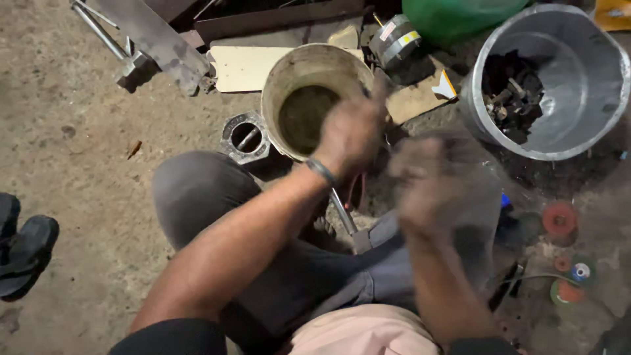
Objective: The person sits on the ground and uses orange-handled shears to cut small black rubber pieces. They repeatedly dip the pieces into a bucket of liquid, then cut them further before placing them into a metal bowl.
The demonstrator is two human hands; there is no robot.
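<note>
Hands at work over a dirt floor: our left hand is closed around a thin metal rod at the rim of a grimy cream bucket, which stands between our knees. Our right hand is blurred, so we cannot tell its grip. Nearby sits a grey tub of dark scrap.

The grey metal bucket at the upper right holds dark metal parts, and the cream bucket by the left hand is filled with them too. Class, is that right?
Not quite. The head view shows the grey metal bucket holding dark metal parts, but the cream bucket by the left hand holds none: only a murky, greenish-brown bottom.
</note>
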